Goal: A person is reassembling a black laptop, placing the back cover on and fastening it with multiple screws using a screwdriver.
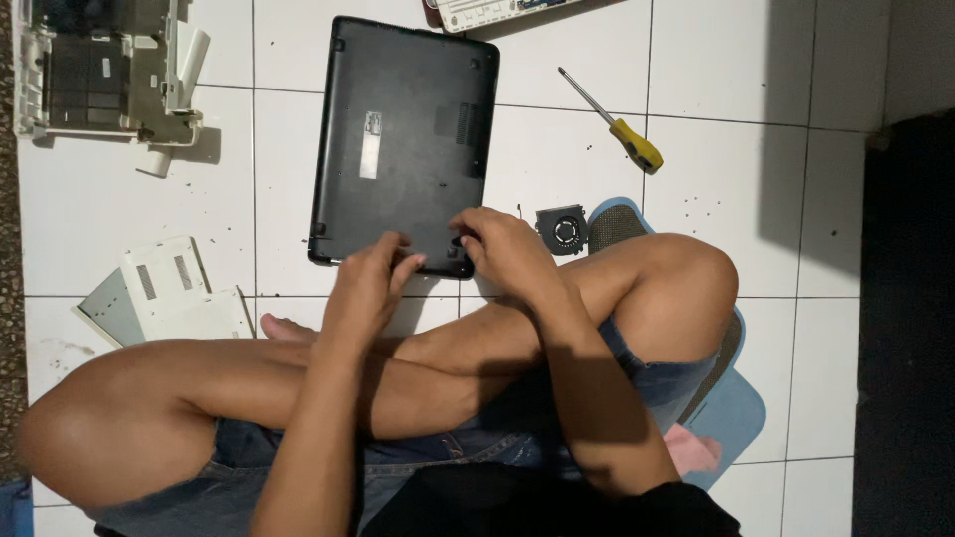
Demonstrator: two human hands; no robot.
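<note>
Both hands on near edge of black laptop, lying bottom-up on white tile floor. Left hand fingers flat on base, no closed grip; right hand fingertips pressed at near right corner, grip unclear. Base cover on, looks unopened; small fan lies loose beside right hand. Yellow-handled screwdriver apart, right. White panels left. Open floor between.

One laptop, one screwdriver, one fan.

Left hand and right hand extended forward, fingers curled down
</note>
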